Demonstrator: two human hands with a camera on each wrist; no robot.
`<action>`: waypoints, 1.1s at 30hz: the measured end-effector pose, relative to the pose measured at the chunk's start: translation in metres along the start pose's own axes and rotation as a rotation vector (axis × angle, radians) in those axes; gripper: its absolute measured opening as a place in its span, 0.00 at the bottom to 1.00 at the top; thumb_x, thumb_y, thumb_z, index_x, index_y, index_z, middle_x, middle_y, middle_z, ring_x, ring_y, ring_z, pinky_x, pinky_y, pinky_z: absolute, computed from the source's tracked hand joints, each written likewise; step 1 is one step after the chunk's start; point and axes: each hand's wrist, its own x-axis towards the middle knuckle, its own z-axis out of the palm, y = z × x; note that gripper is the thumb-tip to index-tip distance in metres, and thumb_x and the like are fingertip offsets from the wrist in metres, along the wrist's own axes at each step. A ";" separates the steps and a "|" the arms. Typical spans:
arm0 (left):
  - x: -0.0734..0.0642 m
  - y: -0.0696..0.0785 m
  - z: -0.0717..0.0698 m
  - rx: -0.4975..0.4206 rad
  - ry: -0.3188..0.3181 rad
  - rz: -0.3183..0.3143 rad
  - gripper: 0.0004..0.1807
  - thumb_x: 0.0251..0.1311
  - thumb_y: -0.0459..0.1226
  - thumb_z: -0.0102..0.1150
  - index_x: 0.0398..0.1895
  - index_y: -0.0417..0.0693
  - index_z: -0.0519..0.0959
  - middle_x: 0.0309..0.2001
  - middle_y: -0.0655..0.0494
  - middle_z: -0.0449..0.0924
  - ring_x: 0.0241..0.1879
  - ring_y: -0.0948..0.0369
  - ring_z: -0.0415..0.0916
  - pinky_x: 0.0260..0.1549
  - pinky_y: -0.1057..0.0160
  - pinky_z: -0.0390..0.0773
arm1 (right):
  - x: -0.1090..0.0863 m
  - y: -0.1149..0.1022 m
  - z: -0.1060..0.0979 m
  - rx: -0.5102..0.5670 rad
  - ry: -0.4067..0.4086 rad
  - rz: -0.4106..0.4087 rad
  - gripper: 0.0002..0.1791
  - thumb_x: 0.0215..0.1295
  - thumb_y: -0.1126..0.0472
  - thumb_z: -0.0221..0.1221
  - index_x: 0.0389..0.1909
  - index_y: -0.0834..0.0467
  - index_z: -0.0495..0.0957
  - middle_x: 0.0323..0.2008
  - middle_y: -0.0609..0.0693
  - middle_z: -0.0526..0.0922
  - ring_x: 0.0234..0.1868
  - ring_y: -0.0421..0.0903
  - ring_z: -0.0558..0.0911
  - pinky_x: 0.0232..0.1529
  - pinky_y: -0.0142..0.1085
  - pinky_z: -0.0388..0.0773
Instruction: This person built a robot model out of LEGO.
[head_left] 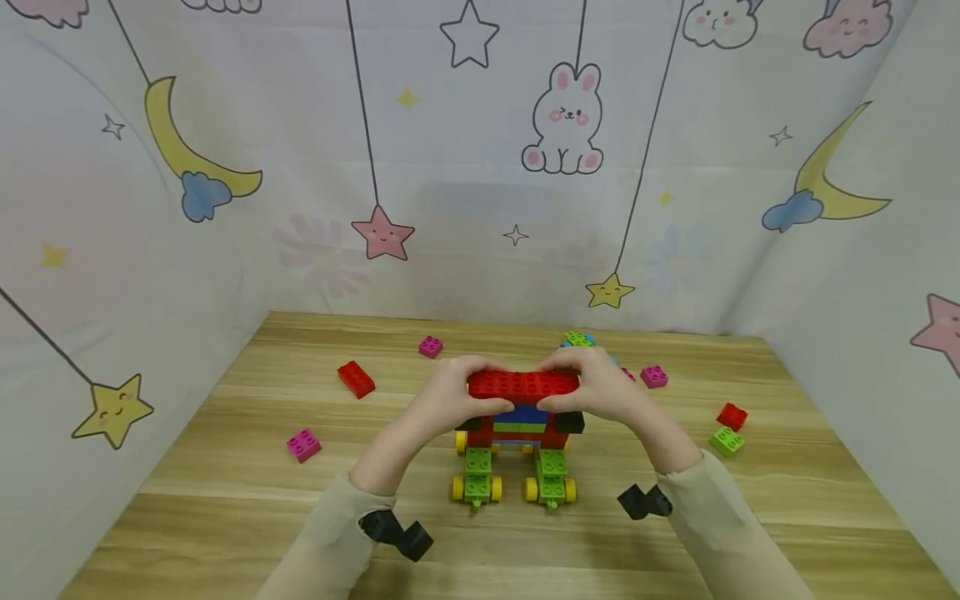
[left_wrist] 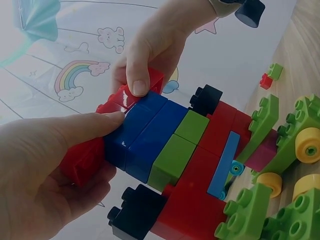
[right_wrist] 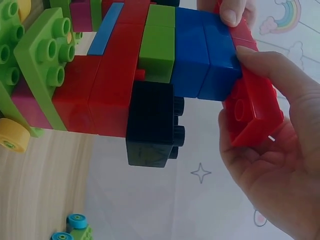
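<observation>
A toy block build stands on the table, with a row of red bricks (head_left: pixel 522 383) across its top. My left hand (head_left: pixel 448 398) grips the left end of that row, and my right hand (head_left: pixel 606 388) grips the right end, thumbs in front and fingers behind. Below lie blue bricks (left_wrist: pixel 145 125), green bricks (left_wrist: pixel 172 160) and a wide red body (left_wrist: pixel 187 197). Black bricks (right_wrist: pixel 151 124) stick out at either side. Two green wheeled bases (head_left: pixel 477 490) with yellow wheels support the front.
Loose bricks lie around: a red brick (head_left: pixel 356 379) and pink bricks (head_left: pixel 303 446) to the left, another pink brick (head_left: pixel 654 377), a small red brick (head_left: pixel 732 416) and a green brick (head_left: pixel 727 441) to the right. A blue-wheeled green piece (head_left: pixel 579 339) stands behind the build. A printed curtain (head_left: pixel 487 192) encloses the table.
</observation>
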 end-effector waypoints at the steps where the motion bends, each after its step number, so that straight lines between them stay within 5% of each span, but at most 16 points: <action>1: 0.000 0.000 0.000 0.001 -0.006 0.002 0.22 0.53 0.39 0.73 0.51 0.44 0.82 0.48 0.48 0.84 0.39 0.58 0.79 0.38 0.64 0.81 | 0.000 0.000 0.000 0.002 -0.003 0.004 0.18 0.54 0.58 0.70 0.46 0.60 0.83 0.41 0.52 0.83 0.37 0.45 0.76 0.33 0.35 0.79; 21: 0.002 -0.005 0.000 0.013 -0.024 0.066 0.22 0.54 0.39 0.72 0.52 0.43 0.82 0.48 0.49 0.84 0.39 0.58 0.80 0.38 0.65 0.80 | -0.007 0.003 0.009 0.062 0.079 -0.021 0.21 0.57 0.57 0.70 0.51 0.60 0.81 0.44 0.52 0.84 0.41 0.45 0.80 0.40 0.37 0.80; 33: 0.000 -0.010 0.001 0.045 -0.006 0.164 0.23 0.54 0.40 0.71 0.53 0.43 0.81 0.49 0.48 0.84 0.40 0.58 0.81 0.37 0.69 0.79 | -0.009 0.011 0.017 0.160 0.147 -0.015 0.22 0.55 0.60 0.71 0.52 0.59 0.81 0.44 0.54 0.84 0.39 0.45 0.81 0.39 0.35 0.81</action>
